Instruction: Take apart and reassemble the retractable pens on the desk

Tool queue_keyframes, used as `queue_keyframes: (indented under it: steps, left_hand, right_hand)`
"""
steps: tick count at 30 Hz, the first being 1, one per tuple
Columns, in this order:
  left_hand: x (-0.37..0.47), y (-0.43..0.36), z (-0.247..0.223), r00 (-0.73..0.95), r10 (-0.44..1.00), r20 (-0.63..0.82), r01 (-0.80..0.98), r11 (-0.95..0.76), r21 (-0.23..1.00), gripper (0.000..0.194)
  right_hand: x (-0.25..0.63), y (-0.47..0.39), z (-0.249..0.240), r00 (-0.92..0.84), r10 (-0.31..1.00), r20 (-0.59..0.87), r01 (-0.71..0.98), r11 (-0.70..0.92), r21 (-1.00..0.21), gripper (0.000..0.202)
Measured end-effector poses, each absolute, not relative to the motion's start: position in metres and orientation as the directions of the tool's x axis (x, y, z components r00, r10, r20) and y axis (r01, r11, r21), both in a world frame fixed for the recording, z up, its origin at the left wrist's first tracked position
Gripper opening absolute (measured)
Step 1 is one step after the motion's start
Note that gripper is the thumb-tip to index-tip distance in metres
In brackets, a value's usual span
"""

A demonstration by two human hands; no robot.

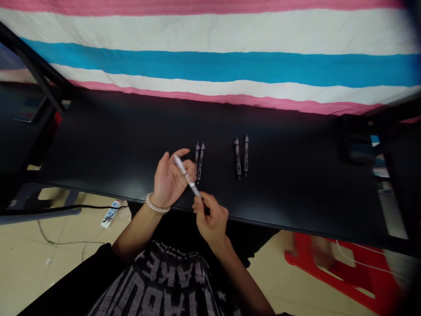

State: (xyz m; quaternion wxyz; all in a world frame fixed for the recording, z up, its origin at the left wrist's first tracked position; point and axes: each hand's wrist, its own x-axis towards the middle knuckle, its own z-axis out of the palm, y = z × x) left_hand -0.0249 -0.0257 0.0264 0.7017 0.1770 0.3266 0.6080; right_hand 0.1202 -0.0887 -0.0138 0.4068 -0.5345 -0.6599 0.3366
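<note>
A slim white or silver pen [186, 174], slightly blurred, slants up and left above the black table [296, 188]. My right hand [212, 218] pinches its lower end between thumb and fingers. Beside its upper part is my left hand [168, 181], palm up with fingers apart; the pen passes in front of it, and whether they touch I cannot tell. Two clear-bodied pens with dark tips, a left one [197, 158] and a right one [201, 160], lie side by side just past my left fingers, which partly cover them. Farther right rest two similar pens, one [237, 158] beside another [246, 156].
A striped pink, white and blue cloth [210, 66] hangs along the table's back edge. Black frame posts [41, 79] stand at the sides. Below right is a red plastic stool [342, 272]. A power strip [111, 213] with cables lies on the floor at left.
</note>
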Motion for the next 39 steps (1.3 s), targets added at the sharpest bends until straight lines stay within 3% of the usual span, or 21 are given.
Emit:
queue_keyframes:
  steps: [2, 4, 5, 8, 11, 15, 17, 20, 27, 29, 31, 33, 35, 37, 39]
  left_hand:
    - [-0.023, -0.024, 0.016, 0.027, 0.989, -0.145, -0.53, 0.137, 0.837, 0.062]
    - [-0.025, -0.023, 0.005, -0.071, 0.997, 0.018, -0.194, -0.032, 0.981, 0.05]
    - [-0.027, -0.023, 0.0, -0.063, 0.994, 0.093, -0.017, -0.094, 0.995, 0.044]
    - [-0.033, -0.024, -0.01, 0.053, 0.967, 0.25, 0.381, -0.251, 0.89, 0.028]
    - [-0.034, -0.026, -0.014, 0.14, 0.937, 0.322, 0.589, -0.34, 0.734, 0.023]
    - [-0.029, -0.028, -0.013, 0.18, 0.942, 0.285, 0.705, -0.325, 0.63, 0.025]
    - [-0.029, -0.028, -0.013, 0.174, 0.942, 0.287, 0.708, -0.322, 0.628, 0.022]
    - [-0.032, -0.026, -0.015, 0.166, 0.933, 0.321, 0.67, -0.345, 0.657, 0.019]
    - [-0.039, -0.026, -0.014, 0.191, 0.916, 0.352, 0.6, -0.392, 0.697, 0.02]
    - [-0.038, -0.027, -0.013, 0.176, 0.92, 0.351, 0.578, -0.385, 0.72, 0.02]
    - [-0.037, -0.027, -0.012, 0.112, 0.937, 0.33, 0.524, -0.338, 0.782, 0.019]
    - [-0.035, -0.028, -0.009, -0.023, 0.967, 0.255, 0.378, -0.228, 0.897, 0.023]
    - [-0.035, -0.028, -0.005, -0.157, 0.982, 0.108, 0.113, -0.091, 0.989, 0.03]
    - [-0.035, -0.027, 0.002, -0.184, 0.981, -0.065, -0.166, 0.034, 0.986, 0.037]
    - [-0.035, -0.026, 0.01, -0.136, 0.975, -0.176, -0.336, 0.122, 0.934, 0.036]
  right_hand:
    - [0.128, -0.082, -0.015, 0.012, 0.99, 0.139, 0.509, 0.114, -0.854, 0.025]
    - [0.139, -0.071, -0.016, 0.135, 0.983, 0.121, 0.606, 0.015, -0.795, 0.032]
    - [0.145, -0.064, -0.016, 0.187, 0.975, 0.117, 0.656, -0.035, -0.754, 0.036]
    - [0.159, -0.048, -0.016, 0.255, 0.964, 0.076, 0.769, -0.155, -0.621, 0.045]
    - [0.162, -0.043, -0.014, 0.278, 0.958, 0.066, 0.804, -0.194, -0.562, 0.055]
    - [0.145, -0.051, -0.011, 0.135, 0.973, 0.188, 0.756, 0.022, -0.654, 0.038]
    - [0.132, -0.054, -0.01, -0.043, 0.977, 0.207, 0.698, 0.178, -0.694, 0.03]
    - [0.118, -0.049, -0.008, -0.194, 0.967, 0.164, 0.701, 0.254, -0.666, 0.029]
    - [0.12, -0.031, -0.003, -0.284, 0.958, 0.051, 0.787, 0.263, -0.559, 0.016]
    - [0.124, -0.03, -0.004, -0.27, 0.962, 0.05, 0.758, 0.244, -0.605, 0.014]
    - [0.127, -0.033, -0.005, -0.182, 0.982, 0.053, 0.668, 0.163, -0.726, 0.012]
    - [0.129, -0.04, -0.004, -0.09, 0.996, 0.018, 0.486, 0.06, -0.872, 0.017]
    - [0.13, -0.05, -0.001, -0.085, 0.995, -0.054, 0.267, -0.03, -0.963, 0.026]
    - [0.131, -0.06, 0.005, -0.162, 0.98, -0.113, 0.108, -0.096, -0.989, 0.029]
    - [0.131, -0.067, 0.011, -0.241, 0.96, -0.144, 0.006, -0.147, -0.989, 0.028]
